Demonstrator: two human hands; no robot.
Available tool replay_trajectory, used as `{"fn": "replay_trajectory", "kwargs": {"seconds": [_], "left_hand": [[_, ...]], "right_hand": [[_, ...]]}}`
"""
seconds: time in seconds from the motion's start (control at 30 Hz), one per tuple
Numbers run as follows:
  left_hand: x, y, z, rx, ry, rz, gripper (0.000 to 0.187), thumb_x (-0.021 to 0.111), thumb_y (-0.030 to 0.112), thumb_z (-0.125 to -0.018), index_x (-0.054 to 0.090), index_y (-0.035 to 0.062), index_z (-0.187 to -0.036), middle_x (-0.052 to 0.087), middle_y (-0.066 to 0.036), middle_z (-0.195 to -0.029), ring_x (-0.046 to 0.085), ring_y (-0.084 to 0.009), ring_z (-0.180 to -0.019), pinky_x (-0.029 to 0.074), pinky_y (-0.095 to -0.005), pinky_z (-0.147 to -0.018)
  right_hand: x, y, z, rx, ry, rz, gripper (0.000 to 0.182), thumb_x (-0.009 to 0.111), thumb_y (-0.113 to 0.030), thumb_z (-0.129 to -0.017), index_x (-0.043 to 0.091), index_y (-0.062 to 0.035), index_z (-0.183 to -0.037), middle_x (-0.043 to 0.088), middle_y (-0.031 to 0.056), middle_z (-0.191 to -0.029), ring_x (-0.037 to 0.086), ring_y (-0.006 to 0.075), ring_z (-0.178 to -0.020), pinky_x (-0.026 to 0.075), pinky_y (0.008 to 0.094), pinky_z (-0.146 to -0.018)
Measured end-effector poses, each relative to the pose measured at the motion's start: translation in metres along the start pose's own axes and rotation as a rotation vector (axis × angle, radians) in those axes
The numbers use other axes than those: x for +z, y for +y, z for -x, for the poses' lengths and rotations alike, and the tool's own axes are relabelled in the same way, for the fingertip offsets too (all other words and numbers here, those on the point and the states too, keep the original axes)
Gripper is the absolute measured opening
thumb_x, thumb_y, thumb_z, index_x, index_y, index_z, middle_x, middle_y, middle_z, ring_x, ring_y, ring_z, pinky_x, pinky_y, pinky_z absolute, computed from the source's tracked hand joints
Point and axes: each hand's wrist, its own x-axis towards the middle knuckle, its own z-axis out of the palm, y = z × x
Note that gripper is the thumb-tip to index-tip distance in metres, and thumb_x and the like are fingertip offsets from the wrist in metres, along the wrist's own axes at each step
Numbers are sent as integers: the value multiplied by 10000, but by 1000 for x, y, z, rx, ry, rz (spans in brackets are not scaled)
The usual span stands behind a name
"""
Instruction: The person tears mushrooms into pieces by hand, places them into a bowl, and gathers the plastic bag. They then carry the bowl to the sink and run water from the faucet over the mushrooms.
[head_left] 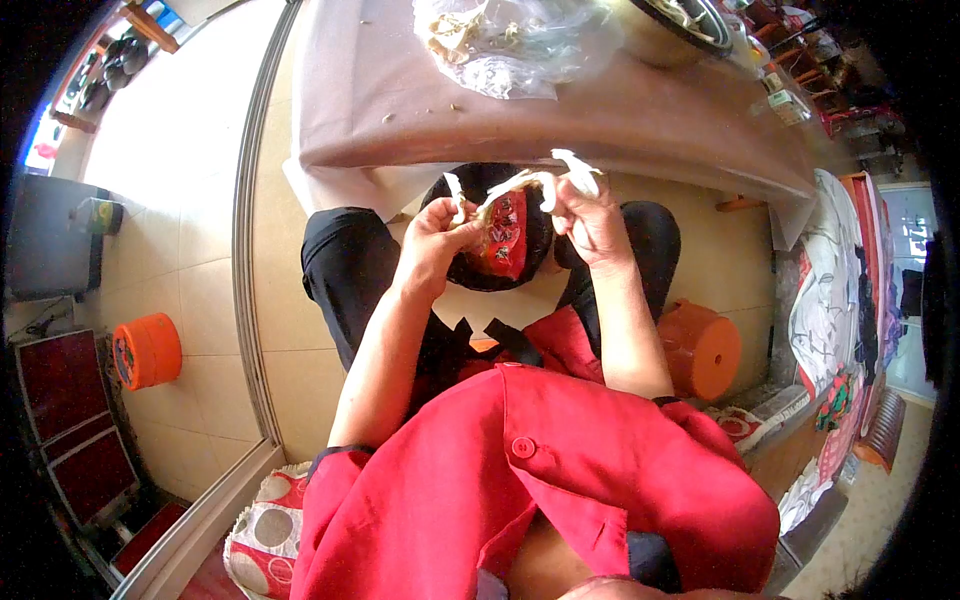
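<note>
My left hand is closed on one end of a pale, fibrous strip, its thumb and fingers pinched together. The strip spans the gap to my right hand, which grips its other end along with a whitish, curled piece that sticks up past the fingers. What kind of food this is, I cannot make out. Below both hands, between my knees, stands a black bin with red printed packaging inside.
A covered table spans the front, bearing a clear plastic bag of pale pieces, a pot of similar strips, and crumbs. Orange stools or buckets stand on the floor to the left and right. Clothes and fabric lie at right.
</note>
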Motion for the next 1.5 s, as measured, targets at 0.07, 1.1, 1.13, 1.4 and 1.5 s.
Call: {"fn": "replay_trajectory", "kwargs": {"seconds": [0.07, 1.1, 1.13, 1.4, 1.5], "left_hand": [[-3, -4, -2, 31, 29, -49, 140, 668, 39, -840, 582, 55, -949, 600, -22, -781, 576, -125, -664, 507, -271, -638], [11, 0, 4, 89, 23, 7, 230, 678, 85, -858, 637, 17, -1074, 684, -46, -902, 629, -111, -766, 498, -244, -706], [11, 0, 4, 86, 22, 13, 193, 703, 85, -838, 649, 15, -1010, 686, -48, -863, 624, -104, -726, 496, -235, -667], [7, -3, 1, 41, 20, 39, 167, 751, 124, -801, 600, 52, -799, 656, -52, -732, 596, -103, -593, 474, -227, -539], [5, -4, 1, -1, -51, -1, 157, 725, 149, -827, 602, 52, -828, 656, -49, -754, 594, -111, -624, 475, -240, -562]], "right_hand": [[-3, -3, 5, -76, 26, -134, 515, 684, -265, -862, 493, 7, -1256, 591, 14, -765, 516, 56, -594, 403, 169, -451], [25, 32, 7, 87, -69, 334, 210, 712, -75, -802, 647, -47, -1000, 654, -4, -921, 592, 93, -866, 456, 239, -805], [28, 32, 7, 105, -83, 313, 232, 722, -74, -800, 643, -46, -1016, 656, -1, -931, 593, 93, -871, 456, 240, -808], [33, 27, 9, 116, -167, 364, 294, 719, -44, -794, 625, -30, -1072, 663, 5, -945, 604, 89, -847, 477, 243, -765], [24, 36, 10, 172, -139, 315, 288, 675, -11, -782, 625, -25, -1066, 661, 4, -937, 605, 91, -845, 481, 242, -767]]}}
